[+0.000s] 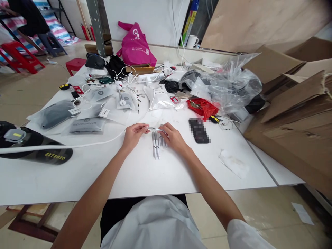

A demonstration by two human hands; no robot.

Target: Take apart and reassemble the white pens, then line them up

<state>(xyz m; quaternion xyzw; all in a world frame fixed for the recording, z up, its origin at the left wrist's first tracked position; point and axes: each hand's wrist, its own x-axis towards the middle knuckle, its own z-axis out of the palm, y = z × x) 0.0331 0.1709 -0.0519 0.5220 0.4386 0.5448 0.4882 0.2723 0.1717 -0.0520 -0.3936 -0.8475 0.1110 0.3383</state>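
Observation:
Between my two hands a white pen with a grey grip [155, 129] is held crosswise, just above the table. My left hand [135, 135] pinches its grey end between thumb and fingertips. On the other end, the fingers of my right hand [174, 136] are closed. Right below lie several more white-and-grey pens [156, 146], side by side and pointing toward me; some are partly covered by my right hand.
Packaged items in frosted bags [86, 125] lie on the left, near a black cylinder [36, 145] and a white cable [98, 145]. A pixelated dark object [199, 130] and a red bag [203, 107] are to the right. Cardboard boxes [293, 131] stand beside the white table [145, 180].

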